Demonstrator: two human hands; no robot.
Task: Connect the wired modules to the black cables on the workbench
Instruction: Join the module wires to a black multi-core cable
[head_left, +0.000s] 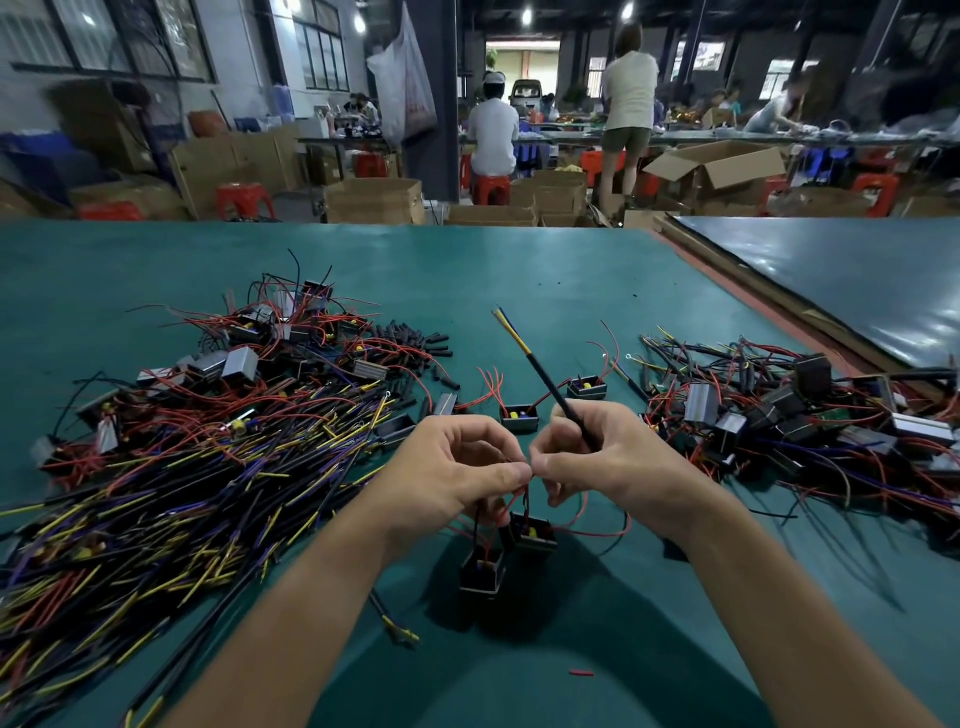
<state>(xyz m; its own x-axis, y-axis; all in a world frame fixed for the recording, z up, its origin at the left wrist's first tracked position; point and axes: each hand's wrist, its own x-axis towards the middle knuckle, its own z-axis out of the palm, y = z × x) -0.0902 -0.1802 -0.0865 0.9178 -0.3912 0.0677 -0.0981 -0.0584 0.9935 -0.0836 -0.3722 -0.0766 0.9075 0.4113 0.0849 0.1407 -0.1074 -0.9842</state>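
black cable (558, 400) points to 11 o'clock from my right hand (608, 457), fingers (571, 415) curled round it | red wires (522, 493) pinched between both thumbs, left hand (457, 467) fingers (511, 474) curled on them | module (532, 535) and second module (483, 569) below at 6 | cable heap (182, 467) at 9, module tangle (779, 415) at 3 on green table (519, 270)

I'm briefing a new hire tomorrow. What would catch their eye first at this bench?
Centre front, the left hand pinches red wires beside the right hand, which grips a black cable pointing up; two modules are just below. A heap of cables fills the left of the workbench, a tangle of wired modules the right.
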